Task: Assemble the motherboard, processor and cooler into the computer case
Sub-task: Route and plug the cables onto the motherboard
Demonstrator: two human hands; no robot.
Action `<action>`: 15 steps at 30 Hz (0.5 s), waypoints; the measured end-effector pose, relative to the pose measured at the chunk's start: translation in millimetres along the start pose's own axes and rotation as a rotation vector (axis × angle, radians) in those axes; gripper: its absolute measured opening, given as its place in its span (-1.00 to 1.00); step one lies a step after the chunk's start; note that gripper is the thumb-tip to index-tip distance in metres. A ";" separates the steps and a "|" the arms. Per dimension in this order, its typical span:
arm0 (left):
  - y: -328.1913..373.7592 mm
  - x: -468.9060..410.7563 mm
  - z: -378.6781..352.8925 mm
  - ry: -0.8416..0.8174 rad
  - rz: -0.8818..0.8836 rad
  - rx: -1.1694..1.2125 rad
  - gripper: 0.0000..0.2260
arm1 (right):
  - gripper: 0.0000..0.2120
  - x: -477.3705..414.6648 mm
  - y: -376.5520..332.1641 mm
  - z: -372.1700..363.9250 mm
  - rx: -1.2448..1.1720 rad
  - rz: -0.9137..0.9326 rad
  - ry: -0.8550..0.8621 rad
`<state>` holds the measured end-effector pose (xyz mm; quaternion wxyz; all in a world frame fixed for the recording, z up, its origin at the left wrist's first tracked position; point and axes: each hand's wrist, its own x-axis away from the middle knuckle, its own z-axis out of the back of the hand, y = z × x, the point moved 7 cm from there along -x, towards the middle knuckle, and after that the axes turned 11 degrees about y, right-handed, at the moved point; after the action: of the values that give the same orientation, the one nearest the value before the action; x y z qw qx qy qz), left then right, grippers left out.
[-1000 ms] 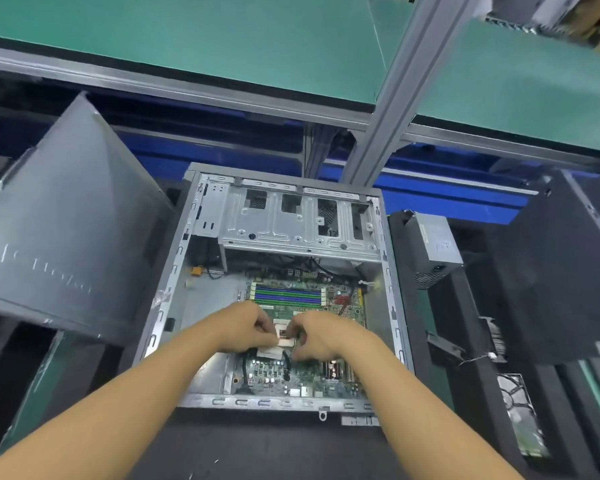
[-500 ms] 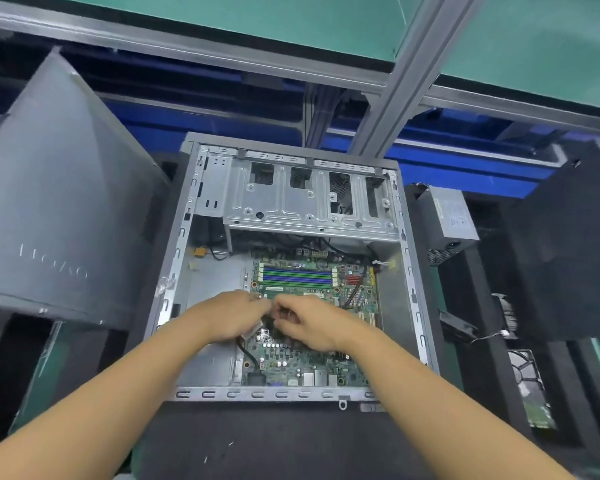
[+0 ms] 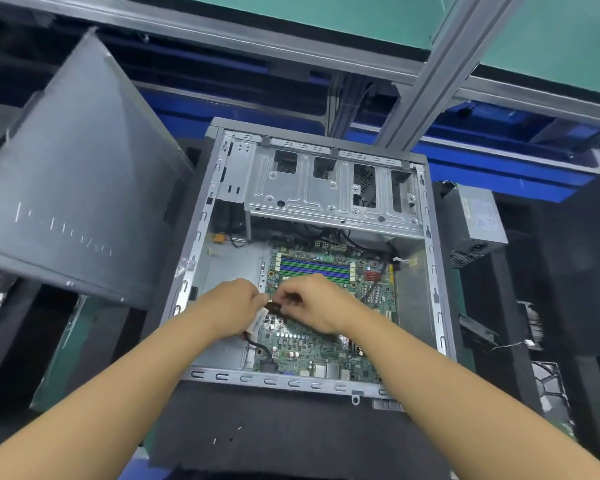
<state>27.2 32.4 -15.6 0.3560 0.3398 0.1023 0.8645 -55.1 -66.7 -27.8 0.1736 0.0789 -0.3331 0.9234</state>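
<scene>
Beside a leaning side panel (image 3: 77,188), our left hand (image 3: 232,303) and right hand (image 3: 316,303) pinched a small dark part (image 3: 274,308) over the motherboard (image 3: 326,348).

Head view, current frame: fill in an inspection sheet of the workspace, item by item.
Surface: black mat under the open computer case.
Job's things: motherboard lies inside the case; a small dark part is held above it; no cooler seen.
Clutter: power supply loose beside the case on the right.
Hands: right hand pinches the dark part with its fingers; left hand is curled against it, its grip hidden.
Cables: black cable runs from under the left hand onto the board; dark cable crosses the board's right side.
Surroundings: grey case panel on the left, green shelf above.
</scene>
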 end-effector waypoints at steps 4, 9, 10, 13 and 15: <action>1.7 5.7 0.6 -0.001 -0.027 0.021 -0.67 | -0.86 -8.9 -9.6 4.8 -0.011 0.064 0.108; -4.5 5.0 -2.0 -0.028 0.037 0.084 -0.64 | -0.87 -5.2 -1.5 -0.8 -0.054 0.042 0.094; -6.1 4.1 -3.5 -0.018 0.081 0.138 -0.63 | -0.86 -4.4 5.1 0.2 -0.074 0.000 0.100; -9.3 2.6 -11.5 -0.035 0.205 0.424 -0.78 | -0.84 -1.8 20.2 3.4 -0.154 -0.106 0.097; -11.1 3.1 -12.1 -0.046 0.212 0.457 -0.90 | -0.81 0.6 23.4 5.0 -0.171 -0.131 0.083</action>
<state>23.7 43.3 -27.7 0.1796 0.4398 0.2507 0.8435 -64.3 -86.5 -37.6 0.2532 0.0469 -0.3973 0.8808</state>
